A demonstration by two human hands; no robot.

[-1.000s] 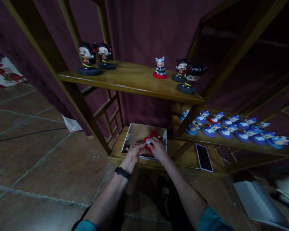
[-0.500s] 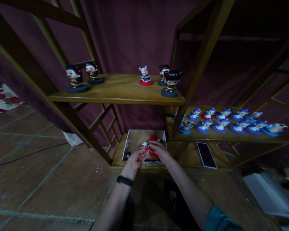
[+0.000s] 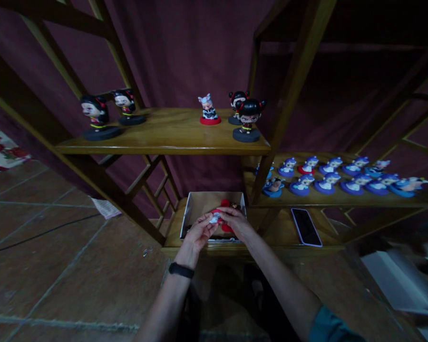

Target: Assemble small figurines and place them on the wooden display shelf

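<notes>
Landmark: box [image 3: 199, 204], on the bottom shelf [image 3: 171, 232]. Both hands over the box: left hand [image 3: 199, 232] toward its left, right hand [image 3: 237, 223] toward its right, a small figurine [image 3: 216, 218] between them. Phone [image 3: 306, 227] right of the box, same shelf. Upper shelf [image 3: 164, 137] above the box, carrying five figurines [image 3: 209, 109]. Row of figurines [image 3: 335, 173] on the side shelf [image 3: 342, 200], right of and above the box.

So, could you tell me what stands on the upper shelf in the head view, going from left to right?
Large black-haired figurine → smaller black-haired figurine → white-haired figurine on a red base → two black-haired figurines, overlapping at the right end.
</notes>
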